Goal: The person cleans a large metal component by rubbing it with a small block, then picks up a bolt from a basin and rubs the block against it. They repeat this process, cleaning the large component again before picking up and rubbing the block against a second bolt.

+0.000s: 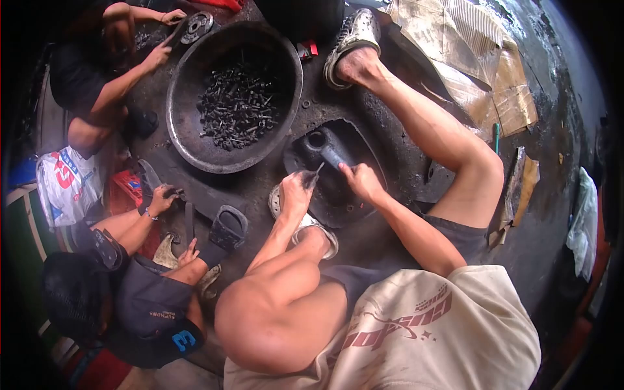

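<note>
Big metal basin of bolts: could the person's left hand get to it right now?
Probably yes: the left hand is close to the metal basin, with nothing tall between them, though its fingers hold a thin metal piece.

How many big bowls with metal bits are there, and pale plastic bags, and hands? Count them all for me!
Big bowl with metal bits: 1
Pale plastic bags: 2
Camera wearer's hands, left hand and right hand: 2
Other people's hands: 4
Total: 9
</note>
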A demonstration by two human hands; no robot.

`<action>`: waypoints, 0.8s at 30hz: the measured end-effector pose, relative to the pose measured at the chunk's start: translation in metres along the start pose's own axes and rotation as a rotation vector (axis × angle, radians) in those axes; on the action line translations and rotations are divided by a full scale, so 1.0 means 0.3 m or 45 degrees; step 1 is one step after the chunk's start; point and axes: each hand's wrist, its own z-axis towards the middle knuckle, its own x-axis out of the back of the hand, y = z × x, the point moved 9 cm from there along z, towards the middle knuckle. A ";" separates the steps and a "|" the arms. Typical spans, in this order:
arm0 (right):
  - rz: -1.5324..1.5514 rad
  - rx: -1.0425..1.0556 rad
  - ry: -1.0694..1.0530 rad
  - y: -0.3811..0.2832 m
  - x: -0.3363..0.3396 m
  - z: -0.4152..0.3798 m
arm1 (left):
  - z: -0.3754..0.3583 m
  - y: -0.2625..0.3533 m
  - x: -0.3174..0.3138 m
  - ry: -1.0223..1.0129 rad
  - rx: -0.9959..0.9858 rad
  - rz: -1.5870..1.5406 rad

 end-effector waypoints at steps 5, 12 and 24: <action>0.149 -0.188 -0.080 0.006 -0.010 -0.051 | -0.003 -0.054 -0.027 0.010 0.148 -0.285; 0.138 -0.135 -0.123 0.015 -0.008 -0.035 | -0.009 -0.177 -0.094 0.000 0.488 -0.611; 0.098 0.035 -0.146 -0.050 -0.049 -0.091 | -0.080 -0.285 -0.175 -0.060 1.218 -1.178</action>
